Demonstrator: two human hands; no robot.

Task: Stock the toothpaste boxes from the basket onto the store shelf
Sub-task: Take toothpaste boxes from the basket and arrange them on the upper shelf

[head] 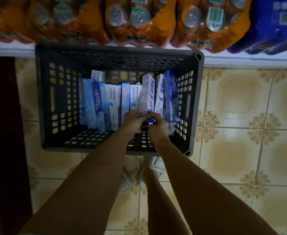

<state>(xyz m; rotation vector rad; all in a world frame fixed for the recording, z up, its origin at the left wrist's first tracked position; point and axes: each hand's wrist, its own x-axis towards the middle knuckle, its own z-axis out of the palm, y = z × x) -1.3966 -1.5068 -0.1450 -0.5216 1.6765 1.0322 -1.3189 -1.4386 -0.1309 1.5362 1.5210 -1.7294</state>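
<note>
Basket (42,99): toothpaste boxes (103,104) inside; left hand (133,120) and right hand (157,122) grip one pale box (147,95) within; leaning neighbours may topple when it lifts.

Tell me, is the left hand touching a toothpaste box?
Touching. The head view shows the left hand with fingers curled around the bottom end of a raised white toothpaste box.

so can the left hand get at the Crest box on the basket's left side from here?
Probably yes. The Crest box lies on top, uncovered, beside the left hand. That hand already grips the white box with the right hand.
</note>
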